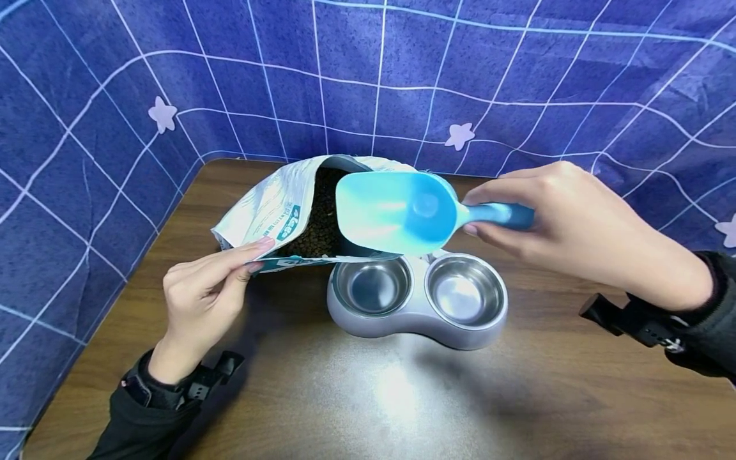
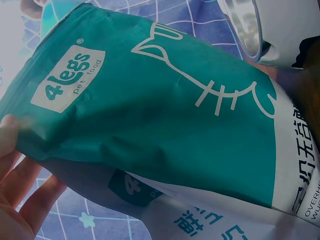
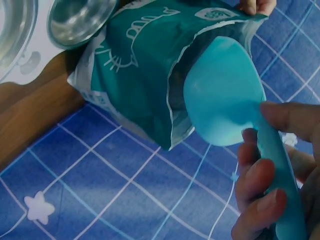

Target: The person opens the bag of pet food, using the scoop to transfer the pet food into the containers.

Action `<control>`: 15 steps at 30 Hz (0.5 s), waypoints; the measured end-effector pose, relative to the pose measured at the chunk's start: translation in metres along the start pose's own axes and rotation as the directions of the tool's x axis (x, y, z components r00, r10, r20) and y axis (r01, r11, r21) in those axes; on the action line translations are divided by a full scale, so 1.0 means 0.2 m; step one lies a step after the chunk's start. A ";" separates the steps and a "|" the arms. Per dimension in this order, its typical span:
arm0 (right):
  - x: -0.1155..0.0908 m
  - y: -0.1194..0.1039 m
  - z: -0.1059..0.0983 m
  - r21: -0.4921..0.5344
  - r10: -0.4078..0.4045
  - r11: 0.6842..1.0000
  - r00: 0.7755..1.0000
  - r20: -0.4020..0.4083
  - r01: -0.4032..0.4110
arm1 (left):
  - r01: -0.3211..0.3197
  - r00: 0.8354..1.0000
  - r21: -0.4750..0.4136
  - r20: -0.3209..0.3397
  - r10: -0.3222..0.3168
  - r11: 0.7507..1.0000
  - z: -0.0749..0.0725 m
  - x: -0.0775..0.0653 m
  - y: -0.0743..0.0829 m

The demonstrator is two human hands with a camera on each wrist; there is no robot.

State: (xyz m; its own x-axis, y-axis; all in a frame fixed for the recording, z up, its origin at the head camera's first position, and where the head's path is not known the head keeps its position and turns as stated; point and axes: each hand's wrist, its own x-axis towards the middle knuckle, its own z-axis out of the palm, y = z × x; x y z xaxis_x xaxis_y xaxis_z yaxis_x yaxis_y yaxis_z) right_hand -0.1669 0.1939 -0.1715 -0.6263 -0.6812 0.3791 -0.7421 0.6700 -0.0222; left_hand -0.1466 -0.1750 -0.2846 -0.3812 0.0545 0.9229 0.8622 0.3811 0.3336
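A light blue scoop (image 1: 397,211) is held by its handle in my right hand (image 1: 552,220), its bowl over the mouth of a pet food bag (image 1: 270,207). No kibble shows in the scoop in the head view. Dark brown kibble (image 1: 319,230) lies inside the gaping bag. My left hand (image 1: 204,284) pinches the bag's near left rim between thumb and fingers. In the left wrist view the bag's green side (image 2: 150,115) reads "4legs pet food". The right wrist view has the scoop (image 3: 225,95) at the bag's opening, with the fingers wrapped round the handle.
A grey double feeder (image 1: 416,319) with two steel bowls (image 1: 464,291) stands just in front of the bag on the wooden table (image 1: 322,396). Blue cloth (image 1: 356,70) with a white grid and stars rises behind the table and along its left side.
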 end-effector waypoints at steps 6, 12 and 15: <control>0.09 -0.10 0.02 -0.023 0.016 1.000 1.000 0.004 -0.016 | 0.003 1.000 -0.011 0.003 -0.003 1.000 0.01 0.00 0.00; 0.19 -0.21 0.04 -0.081 0.090 0.993 0.991 0.102 -0.082 | 0.007 1.000 -0.020 -0.013 -0.007 1.000 0.01 -0.01 -0.01; 0.24 -0.23 0.06 -0.120 0.098 0.989 0.987 0.128 -0.082 | 0.012 1.000 -0.019 -0.014 -0.012 1.000 0.01 -0.01 -0.01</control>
State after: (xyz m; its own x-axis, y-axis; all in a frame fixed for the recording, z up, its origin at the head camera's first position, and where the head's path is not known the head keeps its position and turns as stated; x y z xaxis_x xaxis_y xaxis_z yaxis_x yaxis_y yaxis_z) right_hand -0.1661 0.1276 -0.1645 -0.7212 -0.6447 0.2535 -0.6539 0.7544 0.0580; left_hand -0.1485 -0.1741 -0.2873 -0.3871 0.0372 0.9213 0.8637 0.3644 0.3482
